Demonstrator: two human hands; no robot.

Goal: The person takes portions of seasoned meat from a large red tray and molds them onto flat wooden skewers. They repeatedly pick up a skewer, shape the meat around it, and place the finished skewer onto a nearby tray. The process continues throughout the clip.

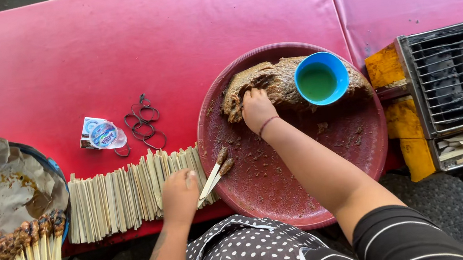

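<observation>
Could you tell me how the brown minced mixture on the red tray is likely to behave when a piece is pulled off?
The mixture looks soft and sticky: the right hand presses into it, and smears cover the tray. It probably tears and clings rather than lifting cleanly.

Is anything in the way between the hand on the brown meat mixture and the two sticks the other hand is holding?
Nothing visible. The right hand presses into the brown meat mound on the round red tray. The left hand holds two flat sticks over the tray's left rim; between them lies only smeared tray. The blue cup sits off to the right.
</observation>
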